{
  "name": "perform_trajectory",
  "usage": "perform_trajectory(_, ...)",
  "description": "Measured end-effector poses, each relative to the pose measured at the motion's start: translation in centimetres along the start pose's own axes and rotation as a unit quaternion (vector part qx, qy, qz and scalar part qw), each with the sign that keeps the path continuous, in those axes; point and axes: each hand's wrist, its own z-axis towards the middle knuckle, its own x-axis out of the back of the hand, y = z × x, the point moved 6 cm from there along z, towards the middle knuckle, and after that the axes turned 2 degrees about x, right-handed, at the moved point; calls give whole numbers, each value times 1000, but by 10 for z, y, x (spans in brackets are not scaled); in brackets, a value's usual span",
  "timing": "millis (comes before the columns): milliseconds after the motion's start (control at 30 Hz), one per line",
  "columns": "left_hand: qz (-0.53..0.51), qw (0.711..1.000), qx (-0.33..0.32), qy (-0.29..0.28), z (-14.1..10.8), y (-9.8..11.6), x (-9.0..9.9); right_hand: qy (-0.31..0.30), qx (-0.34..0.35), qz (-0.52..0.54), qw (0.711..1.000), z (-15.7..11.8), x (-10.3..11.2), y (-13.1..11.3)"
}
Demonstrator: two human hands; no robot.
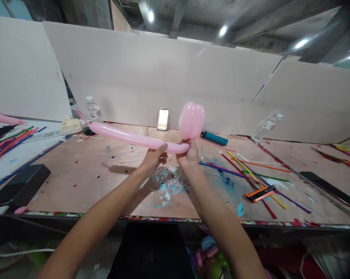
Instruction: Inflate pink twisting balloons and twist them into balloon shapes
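Note:
A long pink balloon (pixel 128 137) stretches from the left, its thin uninflated tip at the far left end, to a bundle of rounded pink loops (pixel 191 120) standing upright. My left hand (pixel 154 158) is closed on the long straight part from below, thumb on top. Close to the base of the loops, my right hand (pixel 188 154) pinches the balloon where the long part meets them. Its fingers partly hide the joint. Both hands are above the table (pixel 105 186).
Behind stand a clear bottle (pixel 94 110), a bright upright phone (pixel 163 119) and a teal pump (pixel 215 138). Uninflated balloons (pixel 252 174) and an orange-black tool (pixel 260 193) lie right, near a dark phone (pixel 328 188) and tilted bottle (pixel 266 128). A black box (pixel 21 186) sits left.

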Motion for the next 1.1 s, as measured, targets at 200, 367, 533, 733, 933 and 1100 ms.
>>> perform_trajectory(200,-113,990,3,85,19,3,44,-19,-99,16,995,-15,-7,28)
perform_trajectory(367,-58,989,-60,120,18,13,66,-80,-156,-9,984,-35,-16,51)
perform_trajectory(533,11,977,-134,163,15,23,78,-121,-219,-42,967,-49,-19,71)
perform_trajectory(733,-199,966,-97,135,27,22,91,-151,-260,-73,951,-58,-16,90)
perform_trajectory(933,-244,965,-83,37,19,42,103,-191,-297,-83,932,-77,-24,109)
perform_trajectory(1100,-204,974,-92,-43,11,44,110,-212,-332,-87,915,-84,-24,123)
